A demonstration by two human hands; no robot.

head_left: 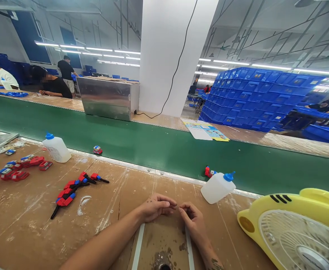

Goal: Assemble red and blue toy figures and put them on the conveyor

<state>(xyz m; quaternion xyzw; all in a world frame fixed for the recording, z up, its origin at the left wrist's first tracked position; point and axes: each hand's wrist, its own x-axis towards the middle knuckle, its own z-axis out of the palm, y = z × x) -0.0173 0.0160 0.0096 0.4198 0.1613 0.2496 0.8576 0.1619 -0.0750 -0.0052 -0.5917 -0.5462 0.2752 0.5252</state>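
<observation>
My left hand (pixel 158 208) hovers over the taped strip of the brown worktable (pixel 102 232), its fingers loosely extended and nothing seen in them. Close to its fingertips is my right hand (pixel 192 219), with thumb and index finger brought together and the other fingers curled; whatever they may pinch is too small to make out. Left of my hands lies a row of red, blue and black toy parts (pixel 66 192). A white bottle with a blue cap (pixel 217 188) leans beyond my right hand, near a small red and blue piece (pixel 209 171).
A yellow fan (pixel 290 228) stands at the right. Beyond the table runs a green belt (pixel 159 146) carrying a red-white piece (pixel 97 150). Another bottle (pixel 57 148) and red parts (pixel 20 168) are at the left. Several people work farther back.
</observation>
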